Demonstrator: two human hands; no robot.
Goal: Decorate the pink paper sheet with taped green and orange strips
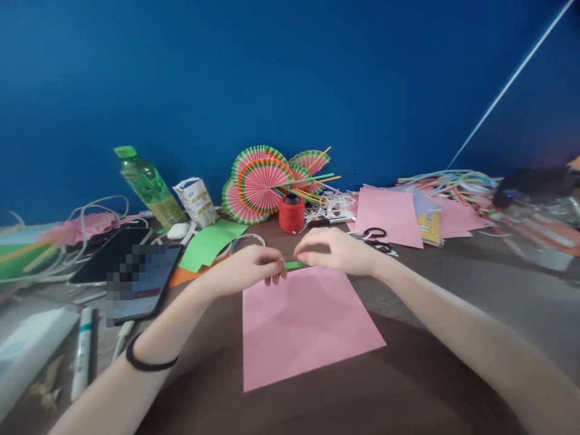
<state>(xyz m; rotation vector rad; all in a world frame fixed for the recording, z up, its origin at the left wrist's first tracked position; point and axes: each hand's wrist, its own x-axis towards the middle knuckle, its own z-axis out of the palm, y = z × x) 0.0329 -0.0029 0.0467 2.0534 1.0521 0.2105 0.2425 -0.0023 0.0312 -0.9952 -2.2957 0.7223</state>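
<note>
A pink sheet of paper (pixel 308 326) lies flat on the dark table in front of me. At its far edge is a narrow green strip (pixel 296 264), partly hidden between my hands. My left hand (pixel 254 266) has its fingers closed on the strip's left end. My right hand (pixel 328 249) is over the strip's right end, thumb and fingers curved and apart, with the fingertips beside the paper's far edge.
Behind stand a red thread spool (pixel 291 214) and pink paper fans (pixel 265 184). Black-handled scissors (pixel 376 232) and pink sheets (pixel 389 214) lie right. Left are a green paper (pixel 211 241), a phone (pixel 149 290), a bottle (pixel 151 187), a carton (pixel 196 201) and a marker (pixel 83 350).
</note>
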